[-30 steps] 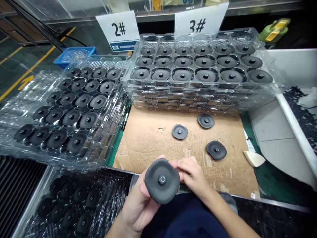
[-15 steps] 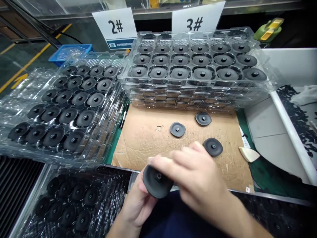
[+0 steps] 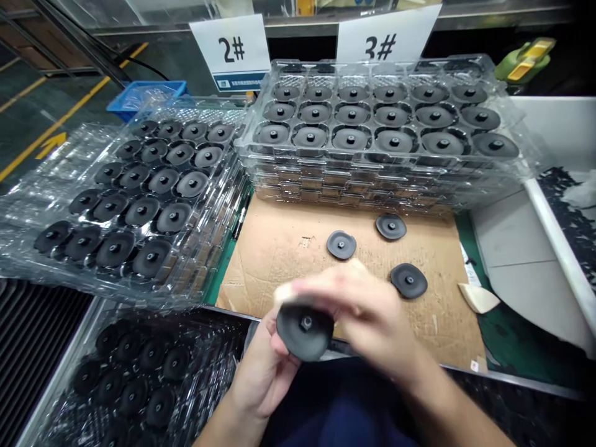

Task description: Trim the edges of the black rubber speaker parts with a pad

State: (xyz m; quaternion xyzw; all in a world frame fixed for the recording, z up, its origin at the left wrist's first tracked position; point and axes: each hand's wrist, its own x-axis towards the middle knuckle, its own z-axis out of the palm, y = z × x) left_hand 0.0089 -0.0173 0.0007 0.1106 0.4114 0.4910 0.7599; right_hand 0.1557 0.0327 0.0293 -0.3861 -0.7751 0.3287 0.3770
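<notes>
My left hand (image 3: 265, 366) grips a round, shallow black plastic disc (image 3: 305, 332) with a small raised hub at its middle. The disc is tilted so that its hub side faces me, above the near edge of the bench. Across its upper rim lies my right hand (image 3: 358, 310), smeared by motion; its bent fingers touch or nearly touch the rim, and whether they hold anything is hidden. Beyond my hands, three like discs rest on a cardboard sheet (image 3: 270, 267): one near the middle (image 3: 341, 244), another farther back (image 3: 391, 226) and a third to the right (image 3: 408, 280).
Stacked clear trays (image 3: 321, 177) filled with discs stand at the back. More disc-filled trays are at left (image 3: 195, 248) and lower left (image 3: 200, 372). A white bin (image 3: 507, 248) borders the right side, near a pale wedge-shaped piece (image 3: 479, 298). Two numbered paper signs stand behind.
The view has shifted slightly, moving the scene rightward. My right hand has shifted along the disc's upper rim and is more blurred. The disc in my left hand is turned slightly more towards me.
</notes>
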